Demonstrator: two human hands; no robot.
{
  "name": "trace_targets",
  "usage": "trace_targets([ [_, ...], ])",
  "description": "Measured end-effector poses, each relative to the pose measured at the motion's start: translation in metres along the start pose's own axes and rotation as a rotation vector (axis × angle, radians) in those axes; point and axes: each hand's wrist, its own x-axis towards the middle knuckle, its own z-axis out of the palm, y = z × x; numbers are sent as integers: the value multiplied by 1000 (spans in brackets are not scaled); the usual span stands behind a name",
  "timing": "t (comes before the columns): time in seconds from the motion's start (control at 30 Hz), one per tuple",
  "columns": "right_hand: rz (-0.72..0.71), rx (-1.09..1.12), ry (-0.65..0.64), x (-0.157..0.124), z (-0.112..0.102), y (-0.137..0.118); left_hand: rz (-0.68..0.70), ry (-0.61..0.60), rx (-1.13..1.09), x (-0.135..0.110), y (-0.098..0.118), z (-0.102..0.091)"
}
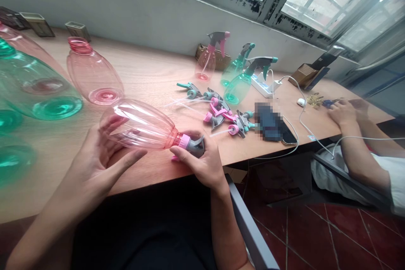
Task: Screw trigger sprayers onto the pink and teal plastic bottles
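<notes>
A clear pink spray bottle lies on its side in the air just above the table's front edge, base to the left. Around its base end curls my left hand, fingers behind the plastic and thumb stretched out beneath. My right hand is closed on the grey and pink spray head, which sits at the bottle's neck; whether it is fully threaded I cannot tell. Beyond my right hand lies a pile of loose spray heads in pink, teal and grey, with thin white tubes.
At left stand an open pink bottle and green bottles. Several bottles with spray heads, one pink, stand near the wall. A phone, a power strip and white cables lie right. Another person's hands rest at the far right.
</notes>
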Motion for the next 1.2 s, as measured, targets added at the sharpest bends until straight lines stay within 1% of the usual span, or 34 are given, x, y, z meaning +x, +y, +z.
trace_targets([
  [0.37,-13,13,-3,0,-1,1,15,6,-13,-1,-1,1],
  [0.73,-29,14,-10,1,-1,2,-25,-1,-17,1,-2,-1],
  [0.87,-24,16,-8,1,-1,2,-2,17,7,1,-3,1],
  [1.0,-16,9,-7,1,-1,1,7,6,10,2,-2,1],
  [1.2,-19,-1,-1,1,-1,1,24,7,-7,3,-6,-1],
])
